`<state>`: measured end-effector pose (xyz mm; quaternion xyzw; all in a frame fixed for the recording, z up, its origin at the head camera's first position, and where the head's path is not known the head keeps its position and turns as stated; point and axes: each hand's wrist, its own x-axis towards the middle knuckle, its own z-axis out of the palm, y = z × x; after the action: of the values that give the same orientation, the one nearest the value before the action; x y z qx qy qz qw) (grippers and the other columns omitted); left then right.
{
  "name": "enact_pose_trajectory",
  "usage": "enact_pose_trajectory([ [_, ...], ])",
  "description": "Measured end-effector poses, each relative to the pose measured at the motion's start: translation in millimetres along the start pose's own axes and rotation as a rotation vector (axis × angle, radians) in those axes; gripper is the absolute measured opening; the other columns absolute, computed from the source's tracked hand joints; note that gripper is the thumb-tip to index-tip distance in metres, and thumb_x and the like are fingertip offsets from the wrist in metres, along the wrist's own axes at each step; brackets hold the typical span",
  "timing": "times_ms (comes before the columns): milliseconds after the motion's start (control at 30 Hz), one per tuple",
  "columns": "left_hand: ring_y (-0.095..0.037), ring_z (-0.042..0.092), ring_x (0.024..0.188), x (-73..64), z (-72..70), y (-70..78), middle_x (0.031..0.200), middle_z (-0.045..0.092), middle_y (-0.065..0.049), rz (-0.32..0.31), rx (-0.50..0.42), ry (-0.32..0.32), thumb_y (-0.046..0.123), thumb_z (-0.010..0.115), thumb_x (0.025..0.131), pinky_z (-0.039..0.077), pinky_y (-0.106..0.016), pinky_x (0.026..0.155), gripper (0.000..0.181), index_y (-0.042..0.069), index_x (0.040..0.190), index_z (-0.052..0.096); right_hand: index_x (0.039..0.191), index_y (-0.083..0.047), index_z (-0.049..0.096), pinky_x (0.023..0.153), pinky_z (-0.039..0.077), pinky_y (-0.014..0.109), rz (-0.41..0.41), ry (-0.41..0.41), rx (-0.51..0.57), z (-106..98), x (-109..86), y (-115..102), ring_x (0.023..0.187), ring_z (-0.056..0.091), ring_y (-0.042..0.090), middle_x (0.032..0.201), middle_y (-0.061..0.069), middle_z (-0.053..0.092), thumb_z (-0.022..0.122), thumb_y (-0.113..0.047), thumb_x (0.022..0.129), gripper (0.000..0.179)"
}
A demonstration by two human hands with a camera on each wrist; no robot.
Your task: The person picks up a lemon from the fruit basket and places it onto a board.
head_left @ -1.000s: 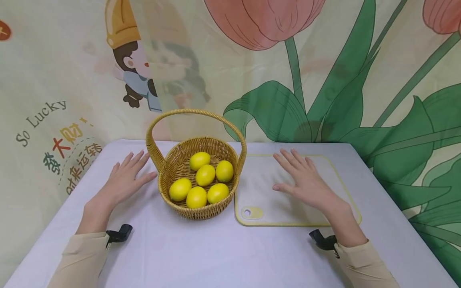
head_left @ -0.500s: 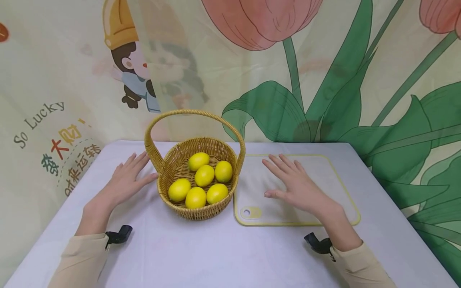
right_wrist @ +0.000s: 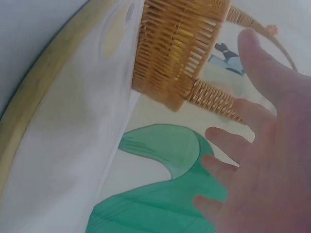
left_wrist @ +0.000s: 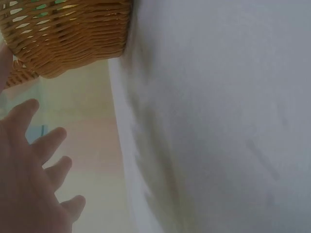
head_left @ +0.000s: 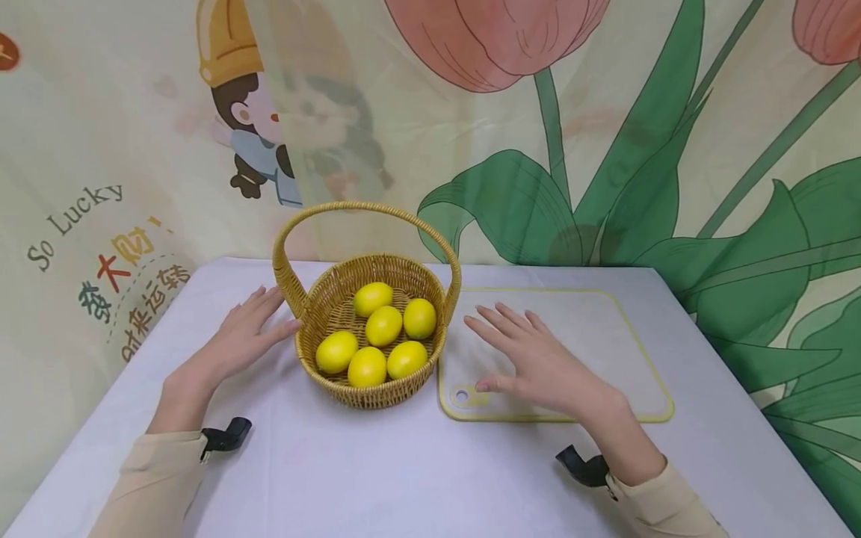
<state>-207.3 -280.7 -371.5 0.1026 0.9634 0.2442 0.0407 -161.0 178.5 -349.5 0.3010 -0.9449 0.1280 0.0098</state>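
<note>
A woven basket (head_left: 377, 396) with a tall arched handle stands mid-table in the head view, holding several yellow lemons (head_left: 384, 326). Close to the basket's left side is my left hand (head_left: 238, 336), fingers spread and thumb tip right at the rim. In the left wrist view that hand (left_wrist: 29, 179) shows its fingers apart, with the basket wall (left_wrist: 82, 39) above. My right hand (head_left: 538, 362) hovers palm down over a white cutting board (head_left: 578, 314) with a yellow edge, fingers extended. The right wrist view has this hand (right_wrist: 257, 150) holding nothing, the basket (right_wrist: 175, 53) beyond it.
A white cloth covers the table (head_left: 377, 478). Behind it hangs a printed backdrop (head_left: 511, 194) with tulips and a cartoon figure. A black wrist camera (head_left: 229, 435) sits at the left cuff, another black camera (head_left: 581, 467) at the right.
My right hand has moved left across the cutting board toward the basket. The left hand has shifted slightly right, closer to the basket's rim. Basket and lemons stay in place.
</note>
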Motion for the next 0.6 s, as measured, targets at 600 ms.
enact_pose_trajectory([
  [600, -0.046, 0.001, 0.153, 3.2, 8.1, 4.5, 0.168, 0.003, -0.018, -0.028, -0.109, -0.051, 0.064, 0.037, 0.099, 0.007, -0.076, 0.114, 0.081, 0.022, 0.161, 0.006, 0.157, -0.040, 0.022, 0.122, 0.024, 0.055, -0.053, -0.071, 0.036, -1.0, 0.4, -24.1, 0.153, 0.026, 0.024, 0.164, -0.002, 0.029, 0.066, -0.063, 0.085, 0.087],
])
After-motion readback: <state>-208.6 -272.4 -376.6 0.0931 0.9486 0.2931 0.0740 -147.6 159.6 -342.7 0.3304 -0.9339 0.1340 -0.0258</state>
